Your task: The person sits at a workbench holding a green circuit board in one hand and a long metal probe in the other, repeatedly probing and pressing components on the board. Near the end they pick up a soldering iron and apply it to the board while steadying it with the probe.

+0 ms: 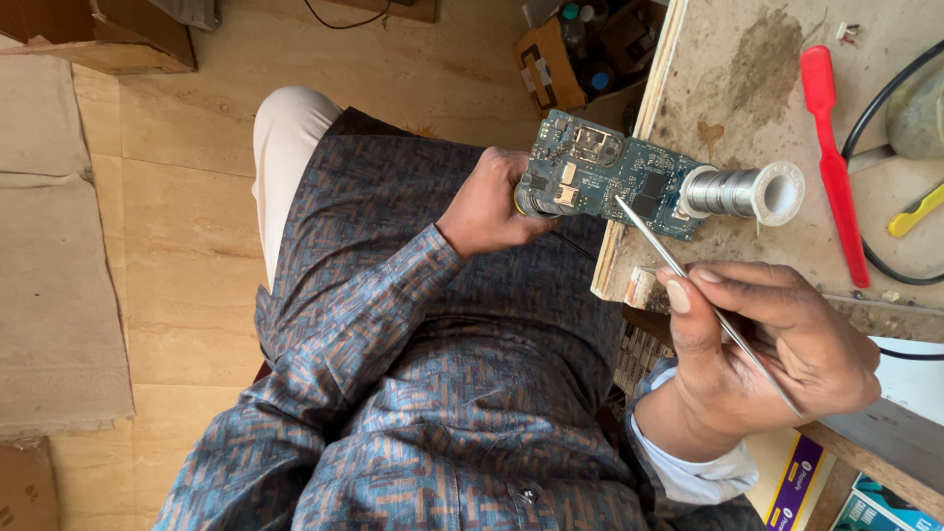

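Observation:
A dark blue-green circuit board [600, 172] is held over the edge of the workbench [747, 88]. My left hand [490, 202] grips its left end, fingers wrapped under it together with a dark round object. My right hand [762, 344] pinches thin metal tweezers [688, 280], whose tip touches the board near its middle. A spool of solder wire [742, 192] lies on the bench, touching the board's right end.
On the stained bench lie a red plastic pry tool [831, 147], a yellow-handled tool [914, 214] and black cables [885, 98]. A cardboard box of small bottles [570, 49] stands on the tan floor. A beige mat [49, 246] lies at left.

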Tool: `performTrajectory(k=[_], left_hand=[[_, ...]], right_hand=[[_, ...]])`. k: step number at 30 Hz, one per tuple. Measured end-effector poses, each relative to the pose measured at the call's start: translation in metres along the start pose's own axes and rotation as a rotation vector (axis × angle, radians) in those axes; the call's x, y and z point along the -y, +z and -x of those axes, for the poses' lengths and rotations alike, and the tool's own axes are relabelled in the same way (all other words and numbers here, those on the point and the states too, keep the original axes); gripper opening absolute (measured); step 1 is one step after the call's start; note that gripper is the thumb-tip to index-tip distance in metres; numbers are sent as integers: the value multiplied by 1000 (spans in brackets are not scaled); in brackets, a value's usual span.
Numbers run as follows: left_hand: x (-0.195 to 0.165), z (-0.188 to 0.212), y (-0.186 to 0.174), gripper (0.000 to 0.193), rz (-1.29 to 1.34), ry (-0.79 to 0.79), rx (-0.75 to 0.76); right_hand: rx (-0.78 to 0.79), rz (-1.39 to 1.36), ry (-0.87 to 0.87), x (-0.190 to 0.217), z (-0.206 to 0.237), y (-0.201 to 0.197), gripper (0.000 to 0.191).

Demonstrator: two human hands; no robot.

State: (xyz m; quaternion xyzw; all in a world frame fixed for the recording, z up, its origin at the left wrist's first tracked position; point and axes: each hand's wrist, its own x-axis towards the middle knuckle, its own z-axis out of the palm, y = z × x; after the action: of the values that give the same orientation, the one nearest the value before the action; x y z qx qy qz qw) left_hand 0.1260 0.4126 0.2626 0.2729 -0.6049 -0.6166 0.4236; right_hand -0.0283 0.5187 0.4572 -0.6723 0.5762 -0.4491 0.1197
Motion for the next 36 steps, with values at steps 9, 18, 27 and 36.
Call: performTrajectory(k=[9,18,27,36], left_hand=[[-8,0,-2,24,12,38,-7],[-6,0,-3,25,0,49,-10],[-3,1,-3,23,21,4,-14],[-2,2,-2,23,-2,3,-16]], right_hand=[[-13,18,6,7,-4,0,32],[2,11,-3,5,-5,1,31],[-1,13,-2,4,-2,2,31],[-11,21,-18,-1,1,2,31]])
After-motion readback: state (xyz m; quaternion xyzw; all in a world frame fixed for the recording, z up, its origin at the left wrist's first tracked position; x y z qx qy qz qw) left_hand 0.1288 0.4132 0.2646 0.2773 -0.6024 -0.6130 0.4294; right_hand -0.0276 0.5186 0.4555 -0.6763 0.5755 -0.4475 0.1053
